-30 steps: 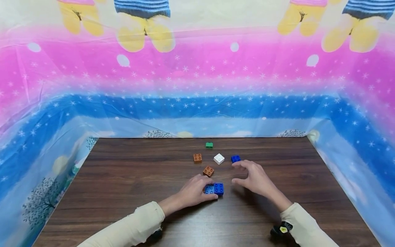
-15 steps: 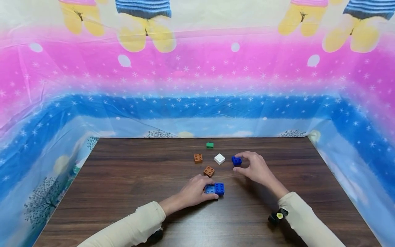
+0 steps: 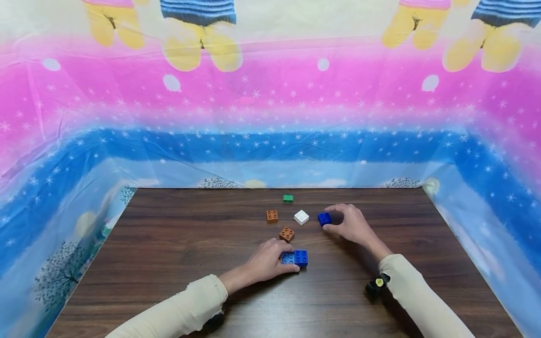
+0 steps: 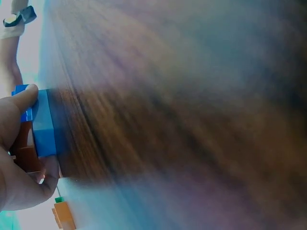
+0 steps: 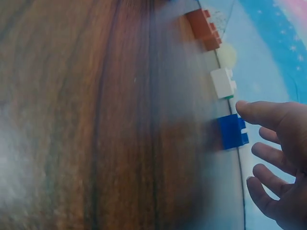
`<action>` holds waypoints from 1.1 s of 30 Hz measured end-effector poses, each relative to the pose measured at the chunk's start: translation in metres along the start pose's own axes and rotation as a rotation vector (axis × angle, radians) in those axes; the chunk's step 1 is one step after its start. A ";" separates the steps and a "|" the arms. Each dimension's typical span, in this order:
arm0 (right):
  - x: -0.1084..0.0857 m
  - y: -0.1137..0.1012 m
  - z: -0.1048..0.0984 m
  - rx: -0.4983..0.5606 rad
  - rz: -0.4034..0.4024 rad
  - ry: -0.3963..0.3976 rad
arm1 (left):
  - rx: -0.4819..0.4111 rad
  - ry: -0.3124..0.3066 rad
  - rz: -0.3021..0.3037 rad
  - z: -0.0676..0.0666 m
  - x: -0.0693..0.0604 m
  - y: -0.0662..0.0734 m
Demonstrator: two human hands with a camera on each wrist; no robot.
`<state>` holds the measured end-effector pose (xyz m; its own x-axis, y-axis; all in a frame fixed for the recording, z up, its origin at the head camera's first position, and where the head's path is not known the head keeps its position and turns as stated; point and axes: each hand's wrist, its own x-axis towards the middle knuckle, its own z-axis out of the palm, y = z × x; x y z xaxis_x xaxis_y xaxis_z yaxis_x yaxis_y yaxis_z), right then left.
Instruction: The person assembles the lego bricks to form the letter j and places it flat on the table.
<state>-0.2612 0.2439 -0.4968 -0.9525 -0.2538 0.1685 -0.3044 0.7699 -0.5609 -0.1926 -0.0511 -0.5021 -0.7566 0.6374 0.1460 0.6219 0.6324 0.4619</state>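
My left hand (image 3: 264, 263) grips a small joined block of toy building bricks (image 3: 300, 257) between thumb and fingers. In the left wrist view, a brown brick (image 4: 26, 151) and a darker blue brick sit on a lighter blue brick (image 4: 45, 129); fingers hide part of them. My right hand (image 3: 352, 225) is at a single dark blue brick (image 3: 324, 218), thumb and forefinger spread on either side of it. Seen from the right wrist, the fingers stand apart, and the blue brick (image 5: 231, 132) rests on the table just beyond the thumb tip.
Two orange-brown bricks, one nearer (image 3: 287, 234) and one farther (image 3: 272, 216), lie on the wooden table (image 3: 190, 225). Beside them is a white brick (image 3: 301, 217); a green brick (image 3: 288, 198) lies farther back. A printed cloth (image 3: 270, 145) hangs round the table's far side.
My right hand has moved forward to the single blue brick, its thumb coming up to the near side. The left hand keeps its grip on the joined bricks and has barely moved.
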 end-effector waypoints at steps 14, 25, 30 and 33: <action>0.007 0.011 0.013 -0.004 -0.012 -0.053 | -0.022 -0.006 -0.013 0.001 0.000 -0.002; 0.010 0.010 0.014 -0.026 -0.027 -0.054 | -0.033 -0.005 -0.002 0.000 0.000 -0.002; 0.010 0.008 0.013 -0.032 -0.024 -0.057 | -0.031 -0.007 -0.004 0.000 0.000 -0.002; 0.009 0.007 0.012 -0.024 -0.016 -0.055 | -0.032 -0.007 -0.007 -0.001 0.000 -0.001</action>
<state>-0.2719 0.2396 -0.5090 -0.9456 -0.2974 0.1318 -0.3202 0.7793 -0.5387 -0.1934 -0.0524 -0.5017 -0.7597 0.6357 0.1366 0.6094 0.6228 0.4907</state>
